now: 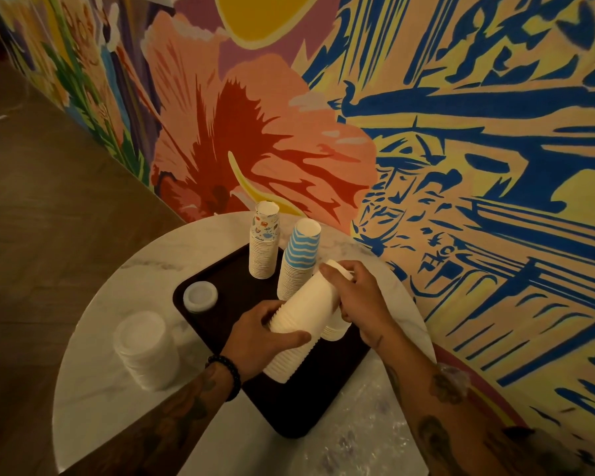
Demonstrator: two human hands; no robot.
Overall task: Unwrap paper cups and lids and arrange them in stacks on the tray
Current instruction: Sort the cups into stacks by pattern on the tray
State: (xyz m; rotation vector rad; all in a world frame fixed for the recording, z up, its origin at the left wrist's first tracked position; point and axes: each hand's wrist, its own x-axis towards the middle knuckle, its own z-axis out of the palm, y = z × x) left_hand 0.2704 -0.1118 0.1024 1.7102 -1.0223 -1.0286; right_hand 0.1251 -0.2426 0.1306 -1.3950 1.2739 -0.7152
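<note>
Item 1, far left: lid stack [145, 348], white, stood on the table [93, 389], off the tray and well apart from both hands; whether it was wrapped or bare could not be told. Item 2: tray [234, 304], dark, mid-table, with a low lid pile [200, 296] at its left corner. Item 3: patterned cups [264, 245], 1 upright stack at the tray's far edge. Item 4: striped cups [298, 259], 1 upright stack just right of item 3 and close behind the held stack; whether they touched could not be told. Item 5: white cups [301, 321], 1 long stack, tilted over the tray, its long axis running from the near-left rim end up to the far-right base end. The left hand [258, 338] was wrapped round the lower rim end, thumb across the ribs. The right hand [354, 300] was curled over the upper end. The 2 hands therefore sat apart at opposite ends, both clamped on this stack. Whether the low end met the tray was hidden. Judgement: standing it up called for a pivot about the left-hand end, the right hand swinging the top over it; bare tray showed nearest the person. Item 6: short white stack [335, 329], partly hidden beneath the right hand. Item 7, near right: wrap [358, 441], clear, lying on the table.
</note>
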